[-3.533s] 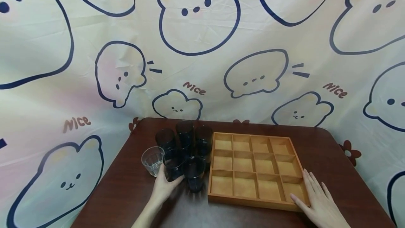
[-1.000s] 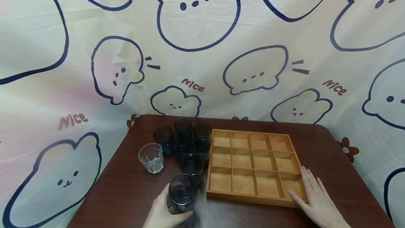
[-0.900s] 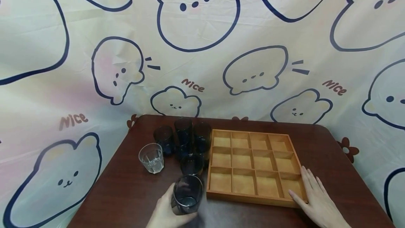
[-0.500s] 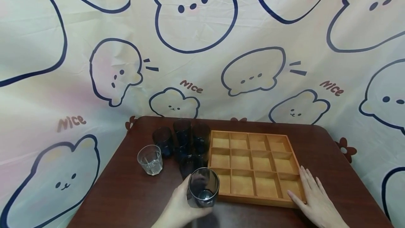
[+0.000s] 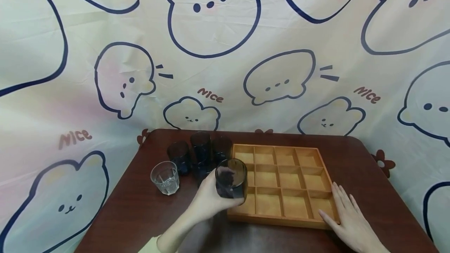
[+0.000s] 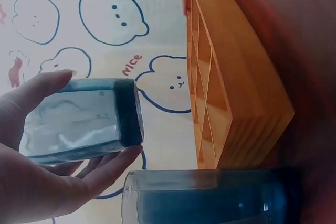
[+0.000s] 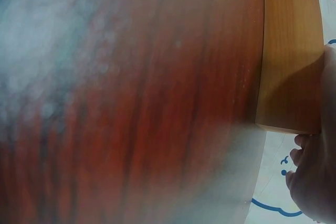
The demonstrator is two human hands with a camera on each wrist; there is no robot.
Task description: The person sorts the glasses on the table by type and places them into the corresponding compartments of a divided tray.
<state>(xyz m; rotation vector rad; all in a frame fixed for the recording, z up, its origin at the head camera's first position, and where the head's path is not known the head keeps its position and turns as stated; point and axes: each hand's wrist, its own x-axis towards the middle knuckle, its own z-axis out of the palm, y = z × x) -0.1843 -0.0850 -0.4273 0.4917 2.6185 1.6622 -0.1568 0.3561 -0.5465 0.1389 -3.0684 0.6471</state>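
Here | left fingers (image 6: 113,174) clamped round dark glass (image 6: 79,119) | mouth up, long axis near-vertical | right fingers (image 5: 346,200) straight against tray (image 5: 277,220)

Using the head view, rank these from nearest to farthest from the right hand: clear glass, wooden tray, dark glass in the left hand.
1. Wooden tray: touching the right hand, on its left.
2. Dark glass: in the left hand, by the tray's left side.
3. Clear glass: farther left, beyond the left hand.

On the table (image 5: 137,214), the tray (image 5: 274,220) lies between the left hand (image 5: 208,197), around its held glass (image 5: 232,180), and the right hand (image 5: 353,221). Grouped glasses (image 5: 179,158) stand behind the left hand, apparently beside the tray; left, a lone glass (image 5: 166,179).
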